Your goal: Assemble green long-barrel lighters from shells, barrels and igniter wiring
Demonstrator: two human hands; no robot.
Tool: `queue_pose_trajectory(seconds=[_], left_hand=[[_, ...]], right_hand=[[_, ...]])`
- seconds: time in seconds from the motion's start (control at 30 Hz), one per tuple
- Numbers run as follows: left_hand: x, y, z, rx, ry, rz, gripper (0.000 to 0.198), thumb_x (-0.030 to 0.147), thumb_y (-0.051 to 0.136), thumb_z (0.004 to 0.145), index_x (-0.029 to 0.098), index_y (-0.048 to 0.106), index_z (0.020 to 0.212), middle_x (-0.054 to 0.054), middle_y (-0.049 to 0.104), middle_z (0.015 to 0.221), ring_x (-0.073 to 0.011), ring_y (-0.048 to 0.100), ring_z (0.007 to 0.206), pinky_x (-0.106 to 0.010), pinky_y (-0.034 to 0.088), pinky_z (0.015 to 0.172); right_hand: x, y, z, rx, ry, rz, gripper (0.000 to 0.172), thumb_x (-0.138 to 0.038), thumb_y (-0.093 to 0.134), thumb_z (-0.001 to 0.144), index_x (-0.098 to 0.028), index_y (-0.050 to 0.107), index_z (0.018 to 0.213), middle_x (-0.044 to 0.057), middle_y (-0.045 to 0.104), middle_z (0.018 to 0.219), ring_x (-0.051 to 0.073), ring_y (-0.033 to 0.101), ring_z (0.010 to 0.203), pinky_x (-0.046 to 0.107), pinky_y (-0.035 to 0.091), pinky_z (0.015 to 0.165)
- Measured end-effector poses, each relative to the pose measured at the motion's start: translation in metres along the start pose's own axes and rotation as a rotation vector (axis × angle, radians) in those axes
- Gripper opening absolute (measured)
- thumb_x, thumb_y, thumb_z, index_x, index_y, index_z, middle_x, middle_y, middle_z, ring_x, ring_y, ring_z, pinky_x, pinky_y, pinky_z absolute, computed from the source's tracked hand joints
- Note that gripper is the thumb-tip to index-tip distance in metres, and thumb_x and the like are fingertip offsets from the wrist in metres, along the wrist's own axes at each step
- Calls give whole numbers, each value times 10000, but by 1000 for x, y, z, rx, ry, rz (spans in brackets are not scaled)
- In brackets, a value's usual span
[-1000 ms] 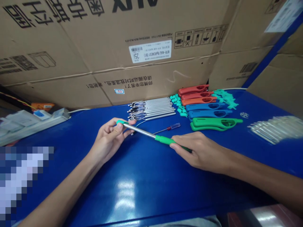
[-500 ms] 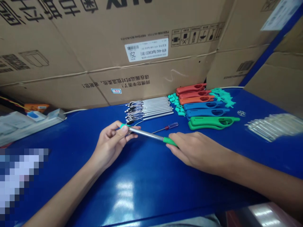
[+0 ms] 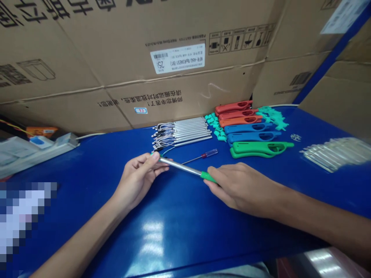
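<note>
Between both hands is a long-necked lighter (image 3: 185, 167) with a bare metal tube and a green handle end. My right hand (image 3: 243, 189) is wrapped around the green handle and hides most of it. At the tube's far left end, my left hand (image 3: 139, 177) pinches a small teal cap (image 3: 156, 155) between thumb and forefinger, its other fingers curled loosely below. The thumb covers most of the cap, so how far it sits over the tip is hidden. Just beyond the tube lies a screwdriver (image 3: 209, 153) with a clear purple-red handle.
Wired metal tubes (image 3: 191, 131) lie in a row at the back. Beside them are teal caps (image 3: 220, 133), red, orange, blue and green lighter housings (image 3: 252, 136), teal pieces (image 3: 274, 117) and clear parts (image 3: 333, 154). A power strip (image 3: 66, 144) sits left; cardboard (image 3: 139, 92) stands behind.
My left thumb has slid slightly right and further over the teal cap. The lighter has shifted a little to the right; both hands keep their hold.
</note>
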State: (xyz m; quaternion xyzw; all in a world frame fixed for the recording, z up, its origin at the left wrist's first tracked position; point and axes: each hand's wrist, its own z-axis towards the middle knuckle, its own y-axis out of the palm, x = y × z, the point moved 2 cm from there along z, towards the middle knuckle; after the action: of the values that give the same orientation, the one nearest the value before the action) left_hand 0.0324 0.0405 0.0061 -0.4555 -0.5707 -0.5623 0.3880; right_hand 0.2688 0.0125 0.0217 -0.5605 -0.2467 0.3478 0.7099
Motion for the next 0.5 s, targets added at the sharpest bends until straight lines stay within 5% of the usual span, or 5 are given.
queue_pose_trajectory(seconds=[0.2, 0.37, 0.5], left_hand=[[1, -3, 1, -116, 29, -22, 176, 286, 832, 736, 149, 726, 709, -70, 770, 779, -226, 723, 968, -268, 586, 837], [-5, -6, 4, -134, 54, 10, 173, 285, 842, 724, 149, 777, 810, -100, 785, 895, -222, 731, 942, -278, 590, 857], [-5, -9, 4, -108, 66, -20, 180, 303, 866, 686, 160, 794, 771, -72, 787, 821, -232, 732, 953, -279, 590, 872]], right_hand=[[0, -8, 1, -214, 215, 358, 292, -328, 415, 999, -182, 575, 804, -19, 546, 597, 119, 470, 518, 270, 262, 503], [0, -8, -3, -271, 366, 590, 371, -419, 434, 969, -193, 589, 718, -1, 555, 593, 138, 524, 609, 242, 329, 525], [-2, -4, -1, -298, 462, 1002, 365, -379, 470, 949, -162, 604, 688, 5, 607, 603, 107, 567, 546, 208, 408, 491]])
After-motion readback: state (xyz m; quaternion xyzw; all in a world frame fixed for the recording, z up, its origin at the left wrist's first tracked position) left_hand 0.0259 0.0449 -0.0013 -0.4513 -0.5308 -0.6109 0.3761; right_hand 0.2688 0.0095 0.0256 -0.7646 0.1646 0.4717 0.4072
